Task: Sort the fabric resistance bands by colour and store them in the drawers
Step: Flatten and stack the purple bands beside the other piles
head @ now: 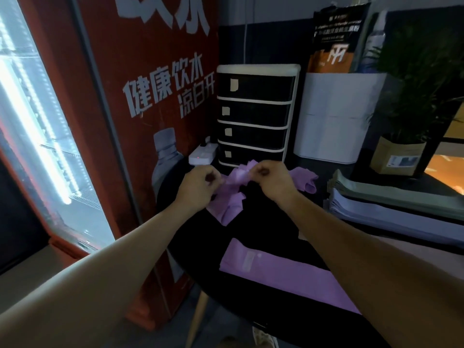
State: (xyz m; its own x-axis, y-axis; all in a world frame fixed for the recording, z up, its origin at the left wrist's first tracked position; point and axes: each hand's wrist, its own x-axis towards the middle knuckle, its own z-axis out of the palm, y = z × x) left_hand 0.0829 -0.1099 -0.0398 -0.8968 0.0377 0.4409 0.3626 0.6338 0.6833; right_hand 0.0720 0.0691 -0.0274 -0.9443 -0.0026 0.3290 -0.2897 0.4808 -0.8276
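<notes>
A purple fabric band (237,175) is stretched between my two hands above the black table. My left hand (198,187) pinches its left end and my right hand (272,180) pinches its right end. More purple band fabric (229,207) lies crumpled under my hands. Another purple band (305,180) lies to the right of my right hand. A flat purple band (271,272) with a pale label lies near the table's front. The small drawer unit (256,114), white frame with several dark drawers, stands just behind the bands, all drawers closed.
A red drinks fridge (140,121) stands on the left. A white power strip (202,153) lies beside the drawer unit. A white box (334,116), a potted plant (406,116) and a stack of folded mats (391,204) fill the right side.
</notes>
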